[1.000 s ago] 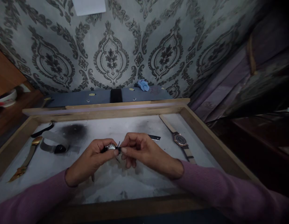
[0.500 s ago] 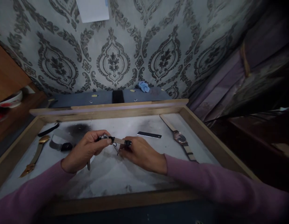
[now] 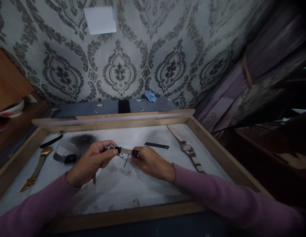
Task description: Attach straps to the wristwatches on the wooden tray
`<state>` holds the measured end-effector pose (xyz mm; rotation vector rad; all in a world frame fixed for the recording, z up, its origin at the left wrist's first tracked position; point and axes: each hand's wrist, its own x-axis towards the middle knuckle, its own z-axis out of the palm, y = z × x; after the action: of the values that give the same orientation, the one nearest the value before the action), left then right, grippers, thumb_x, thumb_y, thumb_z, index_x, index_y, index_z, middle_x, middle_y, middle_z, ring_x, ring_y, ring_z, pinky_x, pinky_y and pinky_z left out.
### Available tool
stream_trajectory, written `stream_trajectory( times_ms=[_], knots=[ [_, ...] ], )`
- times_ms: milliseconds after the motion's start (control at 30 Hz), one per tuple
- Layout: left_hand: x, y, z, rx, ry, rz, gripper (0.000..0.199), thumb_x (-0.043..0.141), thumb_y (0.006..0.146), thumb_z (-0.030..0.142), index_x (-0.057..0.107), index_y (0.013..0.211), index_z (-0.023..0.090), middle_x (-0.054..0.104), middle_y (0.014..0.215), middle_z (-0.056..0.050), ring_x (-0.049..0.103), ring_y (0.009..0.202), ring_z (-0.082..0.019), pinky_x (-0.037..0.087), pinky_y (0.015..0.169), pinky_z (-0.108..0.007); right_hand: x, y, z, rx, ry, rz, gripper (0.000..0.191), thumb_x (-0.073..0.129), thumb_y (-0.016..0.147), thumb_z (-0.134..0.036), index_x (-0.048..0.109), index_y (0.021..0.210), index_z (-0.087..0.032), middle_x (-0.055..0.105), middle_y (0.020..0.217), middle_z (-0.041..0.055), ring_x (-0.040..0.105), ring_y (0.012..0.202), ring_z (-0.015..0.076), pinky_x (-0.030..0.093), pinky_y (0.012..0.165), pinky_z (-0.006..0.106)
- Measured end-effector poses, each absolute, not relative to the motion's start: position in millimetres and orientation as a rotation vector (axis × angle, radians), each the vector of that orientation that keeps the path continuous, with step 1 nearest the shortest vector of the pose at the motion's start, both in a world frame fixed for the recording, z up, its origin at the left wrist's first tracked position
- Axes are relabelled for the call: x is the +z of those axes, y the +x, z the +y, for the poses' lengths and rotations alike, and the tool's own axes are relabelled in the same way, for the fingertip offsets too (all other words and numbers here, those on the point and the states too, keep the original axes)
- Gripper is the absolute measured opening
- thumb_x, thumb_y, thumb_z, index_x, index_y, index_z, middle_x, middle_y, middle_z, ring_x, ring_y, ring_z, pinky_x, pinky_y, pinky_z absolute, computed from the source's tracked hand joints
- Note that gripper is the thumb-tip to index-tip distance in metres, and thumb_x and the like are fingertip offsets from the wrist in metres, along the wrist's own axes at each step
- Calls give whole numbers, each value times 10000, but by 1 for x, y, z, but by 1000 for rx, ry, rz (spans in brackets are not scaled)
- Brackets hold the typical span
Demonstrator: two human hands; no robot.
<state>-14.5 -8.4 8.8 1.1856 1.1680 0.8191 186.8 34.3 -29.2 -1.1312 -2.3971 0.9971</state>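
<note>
A wristwatch point(image 3: 110, 147) with a round silvery case is pinched in my left hand point(image 3: 90, 160), which is closed around it. Its strap point(image 3: 126, 151) runs right, pale inner side showing, toward a dark end with a buckle. My right hand point(image 3: 153, 163) is closed at that buckle end, its fingertips partly hidden. Below the strap, by the right fingers, is a thin dark piece point(image 3: 125, 161) with a small loop beside it; its kind is unclear. Another strap end point(image 3: 94, 178) hangs under my left hand.
A shallow wooden-framed tray point(image 3: 113, 213) surrounds the work. Inside lie a gold watch point(image 3: 38, 169), a black smartwatch point(image 3: 70, 159), a black band point(image 3: 51, 141), a dark flat strip point(image 3: 156, 145) and a brown-strapped watch point(image 3: 187, 148). Behind are a dark phone-like slab point(image 3: 124, 106) and crumpled blue cloth point(image 3: 150, 96).
The view has tilted up slightly. My right hand has shifted a little at the strap's end, and more of the thin dark piece shows. Both hands keep their hold.
</note>
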Motion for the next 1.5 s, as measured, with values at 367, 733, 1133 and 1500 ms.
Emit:
stream_trajectory(
  times_ms=[367, 733, 1133, 1500],
  knots=[
    [-1, -10, -11, 779, 1176, 1120, 267, 624, 798, 415, 563, 756, 158, 238, 500, 110, 137, 474, -79, 117, 440, -216, -1, 208, 48, 1782, -748, -1582, 391, 627, 821, -313, 525, 1164, -156, 527, 721, -34, 327, 435, 27, 230, 392, 173],
    [-3, -5, -9, 742, 1145, 1145, 305, 648, 766, 456, 568, 751, 162, 259, 511, 107, 146, 471, -79, 117, 448, -235, 10, 212, 44, 1997, -595, -1443, 467, 717, 782, -374, 533, 1177, -205, 543, 699, -40, 270, 417, 17, 145, 395, 198],
    [-1, -6, -11, 725, 1174, 1095, 261, 618, 791, 421, 562, 750, 170, 264, 512, 104, 159, 470, -84, 117, 440, -234, 11, 212, 43, 1806, -769, -1691, 285, 678, 802, -410, 594, 847, -142, 509, 686, -20, 401, 614, 85, 298, 553, 218],
    [3, -1, -10, 739, 1361, 1174, 221, 566, 819, 360, 569, 745, 152, 373, 588, 72, 264, 523, -84, 206, 483, -216, 19, 208, 30, 1385, -814, -2148, 245, 497, 928, -337, 518, 759, -161, 489, 708, -7, 431, 665, 119, 353, 608, 244]
  ],
)
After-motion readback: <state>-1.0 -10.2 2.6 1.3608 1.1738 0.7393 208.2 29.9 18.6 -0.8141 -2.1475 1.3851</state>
